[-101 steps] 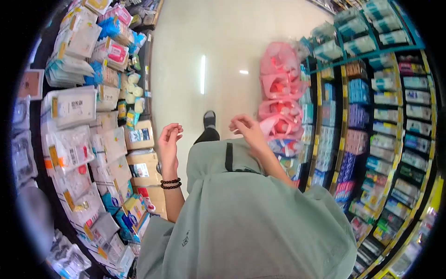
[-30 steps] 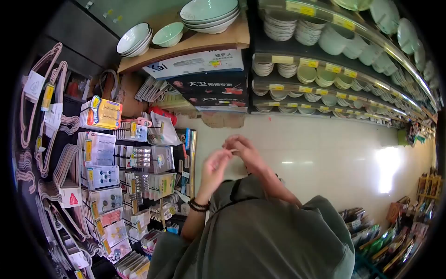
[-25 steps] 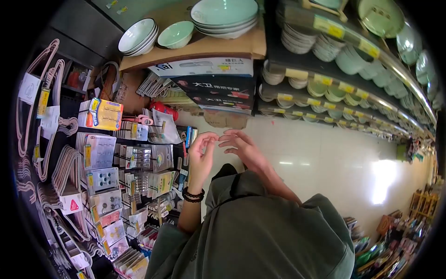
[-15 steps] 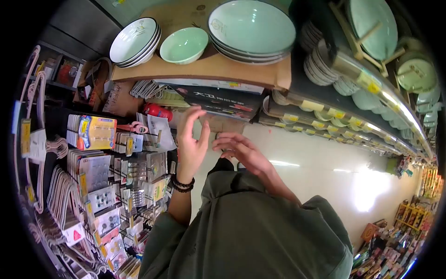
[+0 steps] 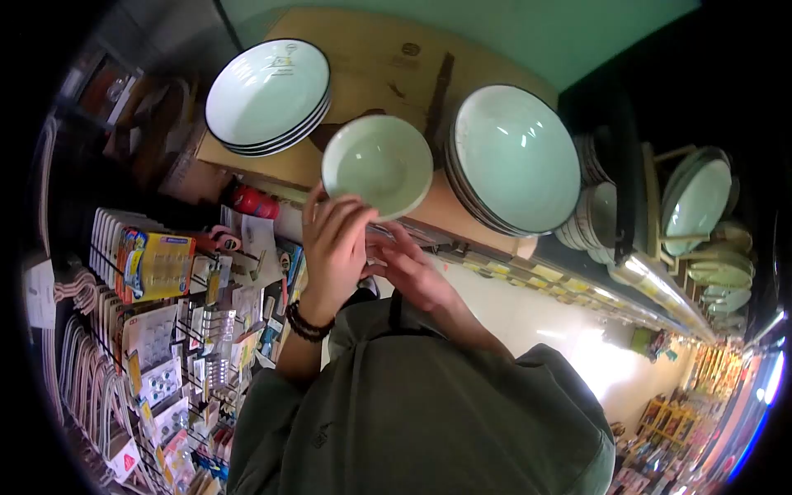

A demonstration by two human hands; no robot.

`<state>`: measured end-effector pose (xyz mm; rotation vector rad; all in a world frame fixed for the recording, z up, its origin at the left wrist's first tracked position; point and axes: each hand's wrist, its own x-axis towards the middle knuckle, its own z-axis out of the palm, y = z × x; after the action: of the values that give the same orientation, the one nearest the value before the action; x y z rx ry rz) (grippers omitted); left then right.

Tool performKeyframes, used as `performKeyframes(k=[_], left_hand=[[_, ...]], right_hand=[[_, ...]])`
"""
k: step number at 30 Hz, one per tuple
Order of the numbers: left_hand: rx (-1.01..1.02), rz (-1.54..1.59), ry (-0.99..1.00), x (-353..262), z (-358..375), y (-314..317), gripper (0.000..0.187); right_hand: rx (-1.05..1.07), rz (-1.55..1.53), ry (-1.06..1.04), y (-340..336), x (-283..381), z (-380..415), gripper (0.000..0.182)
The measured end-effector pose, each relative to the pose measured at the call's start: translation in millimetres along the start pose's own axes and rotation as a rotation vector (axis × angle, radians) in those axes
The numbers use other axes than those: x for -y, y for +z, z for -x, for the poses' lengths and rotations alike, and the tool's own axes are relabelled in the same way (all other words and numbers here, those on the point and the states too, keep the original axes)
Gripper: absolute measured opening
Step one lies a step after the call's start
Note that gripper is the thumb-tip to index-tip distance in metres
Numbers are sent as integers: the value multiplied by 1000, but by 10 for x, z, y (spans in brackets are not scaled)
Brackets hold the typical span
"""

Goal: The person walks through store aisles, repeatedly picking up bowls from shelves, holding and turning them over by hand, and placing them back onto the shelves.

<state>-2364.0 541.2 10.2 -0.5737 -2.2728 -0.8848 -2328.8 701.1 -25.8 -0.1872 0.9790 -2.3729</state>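
Observation:
A light green bowl [image 5: 375, 157] sits between two bowl stacks, its near rim over the front edge of a cardboard box top. My left hand [image 5: 334, 256], with a dark beaded bracelet on the wrist, has its fingers curled together at that near rim. Just right of it, my right hand [image 5: 421, 280] has bent, slightly parted fingers, with fingertips close below the rim. To the left is a stack of dark-rimmed white bowls [image 5: 268, 95]. A stack of larger bowls [image 5: 516, 161] leans toward me on the right.
Carded goods [image 5: 157, 264] and hangers [image 5: 74, 363] hang on a rack at left. A red cylinder [image 5: 254, 201] is behind the rack. Shelves of dishes [image 5: 693, 214] run along the right, above a pale floor [image 5: 511, 318].
The view has come nearer the bowls. My hands have risen from in front of the box to the green bowl, which now reaches over the box edge toward me.

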Motion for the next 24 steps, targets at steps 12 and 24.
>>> performKeyframes(k=[12, 24], left_hand=[[-176, 502, -1024, -1019, 1537, -542, 41], [-1500, 1470, -711, -2015, 2342, -826, 57]], right_hand=[[512, 177, 200, 264, -354, -158, 107], [829, 261, 243, 791, -782, 344, 85]])
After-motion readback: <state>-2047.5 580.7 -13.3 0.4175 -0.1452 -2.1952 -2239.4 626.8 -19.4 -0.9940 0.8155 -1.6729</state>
